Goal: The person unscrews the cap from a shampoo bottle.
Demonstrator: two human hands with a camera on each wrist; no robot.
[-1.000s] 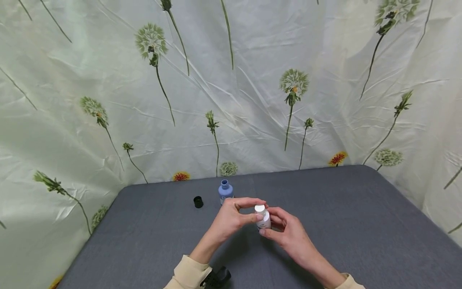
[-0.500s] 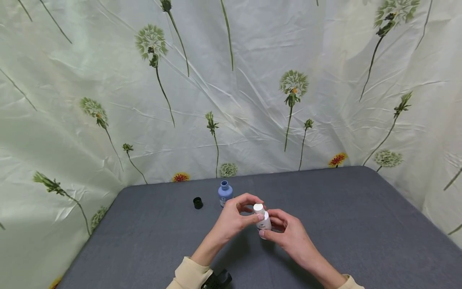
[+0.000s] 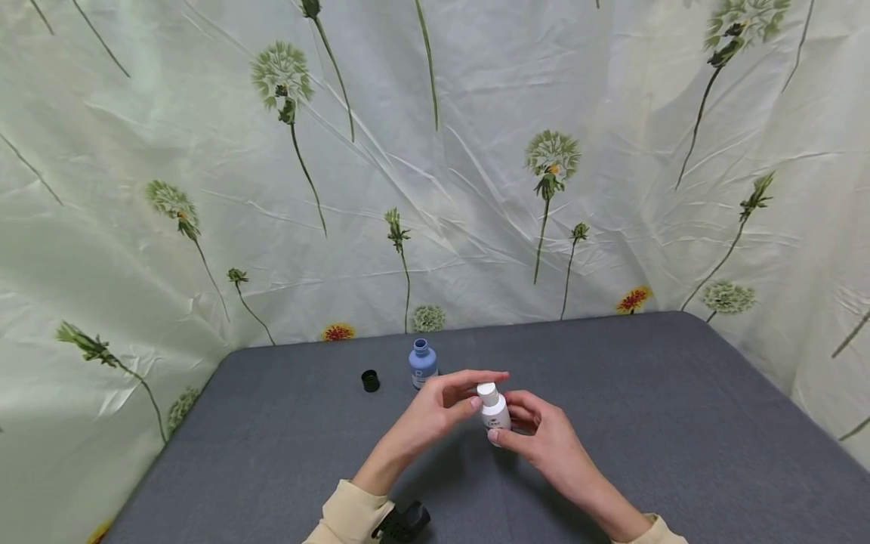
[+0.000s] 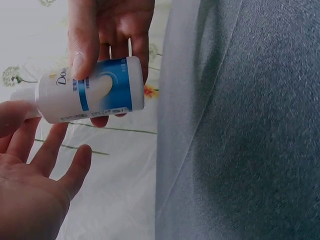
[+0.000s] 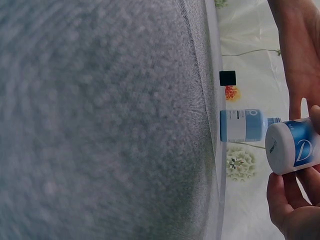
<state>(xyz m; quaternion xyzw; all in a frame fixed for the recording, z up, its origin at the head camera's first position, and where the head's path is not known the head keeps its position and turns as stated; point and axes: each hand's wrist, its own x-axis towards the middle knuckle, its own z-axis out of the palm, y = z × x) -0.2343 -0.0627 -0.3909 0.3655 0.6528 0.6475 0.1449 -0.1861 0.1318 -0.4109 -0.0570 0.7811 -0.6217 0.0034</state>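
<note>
A small white Dove bottle [image 3: 496,415], with a blue label in the left wrist view, is held slightly tilted above the table. My right hand [image 3: 552,447] grips its body, thumb in front and fingers behind. On its top sits a white cap [image 3: 488,393]. My left hand [image 3: 428,414] is at the cap, its thumb [image 4: 12,117] beside it and its index finger stretched out straight behind it. The other left fingers are spread and loose in the left wrist view. Whether the left fingertips touch the cap is hard to tell.
A blue bottle [image 3: 423,363] stands uncapped behind my left hand, its neck open. To its left lies a black cap [image 3: 370,381]. Grey cloth covers the table [image 3: 285,438]. A flower-printed curtain [image 3: 469,189] hangs along the far edge.
My left thumb has drawn back left from the white cap, and the index finger has straightened. More of the bottle's front shows. My right hand keeps its hold.
</note>
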